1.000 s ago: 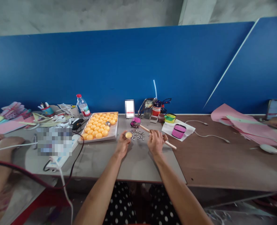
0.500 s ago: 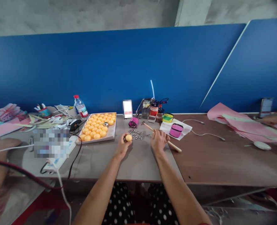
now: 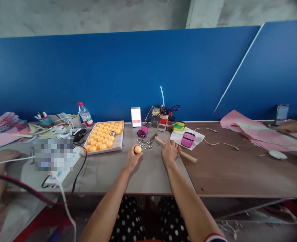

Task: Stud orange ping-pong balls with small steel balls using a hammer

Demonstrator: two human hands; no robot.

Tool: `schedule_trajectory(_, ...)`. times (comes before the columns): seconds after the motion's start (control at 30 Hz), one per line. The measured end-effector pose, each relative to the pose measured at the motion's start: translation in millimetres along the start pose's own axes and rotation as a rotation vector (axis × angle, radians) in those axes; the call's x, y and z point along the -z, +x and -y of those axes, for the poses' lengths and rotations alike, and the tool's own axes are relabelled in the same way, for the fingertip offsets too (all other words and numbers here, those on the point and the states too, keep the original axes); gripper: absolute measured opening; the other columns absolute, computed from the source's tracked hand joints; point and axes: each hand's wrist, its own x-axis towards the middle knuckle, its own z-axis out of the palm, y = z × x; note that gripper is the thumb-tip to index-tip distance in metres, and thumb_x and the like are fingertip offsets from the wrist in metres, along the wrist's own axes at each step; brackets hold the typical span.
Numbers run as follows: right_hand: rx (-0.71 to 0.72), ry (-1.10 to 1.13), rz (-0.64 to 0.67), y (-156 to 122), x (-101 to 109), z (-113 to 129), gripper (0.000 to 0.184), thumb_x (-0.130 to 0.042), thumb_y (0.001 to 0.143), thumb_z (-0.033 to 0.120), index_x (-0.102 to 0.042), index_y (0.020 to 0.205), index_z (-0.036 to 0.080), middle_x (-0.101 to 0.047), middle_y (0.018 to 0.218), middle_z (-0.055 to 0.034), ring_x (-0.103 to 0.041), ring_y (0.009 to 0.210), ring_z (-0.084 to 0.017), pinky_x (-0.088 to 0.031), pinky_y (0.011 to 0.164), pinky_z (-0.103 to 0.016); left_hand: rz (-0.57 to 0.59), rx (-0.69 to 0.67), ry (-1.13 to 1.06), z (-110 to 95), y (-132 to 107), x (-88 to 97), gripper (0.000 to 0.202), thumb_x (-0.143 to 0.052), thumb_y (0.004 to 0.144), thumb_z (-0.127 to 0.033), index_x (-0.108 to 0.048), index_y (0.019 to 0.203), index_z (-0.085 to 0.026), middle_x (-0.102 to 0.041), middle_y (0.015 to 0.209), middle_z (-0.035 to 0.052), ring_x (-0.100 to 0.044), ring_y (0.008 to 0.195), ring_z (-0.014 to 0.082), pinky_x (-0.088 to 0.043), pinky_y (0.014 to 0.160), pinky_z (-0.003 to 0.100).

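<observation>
Between the fingers of my left hand (image 3: pixel 132 158) is a small orange ball (image 3: pixel 137 149), held just above the grey tabletop. My right hand (image 3: pixel 169 152) is wrapped round the wooden handle of a hammer (image 3: pixel 188 156), whose metal head points to the far left. Small shiny metal pieces (image 3: pixel 145 144) lie scattered between and beyond my hands. Behind them rests a round purple and black item (image 3: pixel 142 131). To the left stands a shallow tray (image 3: pixel 117 147) filled with rows of similar orange balls, with a shiny metal piece (image 3: pixel 112 133) on top of them.
A flat purple item (image 3: pixel 188 139) lies on white paper at my right. Further back are a phone (image 3: pixel 136 117), a red container (image 3: pixel 164 116) and a water bottle (image 3: pixel 85 116). A power strip (image 3: pixel 62 169) with cables sits left. Other people's arms (image 3: pixel 2 164) show at both sides.
The hammer has tilted in my right hand, so its metal head shows more clearly. My left hand still holds the ball in about the same place.
</observation>
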Motion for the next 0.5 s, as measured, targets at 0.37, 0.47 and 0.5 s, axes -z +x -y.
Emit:
schedule_trajectory(0.37, -0.07, -0.028, 0.048, 2.0, -0.9, -0.4, 0.027, -0.038, 0.084, 0.021, -0.062, 0.094, 0.02, -0.056, 0.1, -0.0095, -0.041, 0.101, -0.024, -0.022, 0.088, -0.037, 0.014, -0.041, 0.101, -5.6, -2.6, -2.8, 0.037, -0.066, 0.061, -0.023, -0.051, 0.094, -0.018, -0.054, 0.08, -0.0014, -0.05, 0.067, 0.0106, -0.044, 0.065, 0.024)
schedule_trajectory(0.47, -0.084, -0.035, 0.064, 2.5, -1.0, 0.1, 0.027, -0.038, 0.084, 0.021, -0.063, 0.094, 0.02, -0.057, 0.099, -0.0094, -0.043, 0.099, -0.024, -0.023, 0.087, -0.038, 0.051, -0.036, 0.079, -4.9, -2.9, -2.9, 0.036, -0.064, 0.063, -0.025, -0.05, 0.095, -0.018, -0.054, 0.08, -0.0015, -0.049, 0.065, 0.0097, -0.044, 0.063, 0.023)
schedule_trajectory(0.5, -0.091, -0.034, 0.072, 2.6, -0.5, 0.4, 0.027, -0.038, 0.084, 0.022, -0.063, 0.094, 0.019, -0.057, 0.099, -0.0095, -0.043, 0.098, -0.024, -0.023, 0.086, -0.038, 0.058, -0.036, 0.074, -4.3, -2.9, -2.9, 0.036, -0.064, 0.063, -0.025, -0.049, 0.096, -0.018, -0.053, 0.08, -0.0016, -0.049, 0.064, 0.0095, -0.044, 0.062, 0.023)
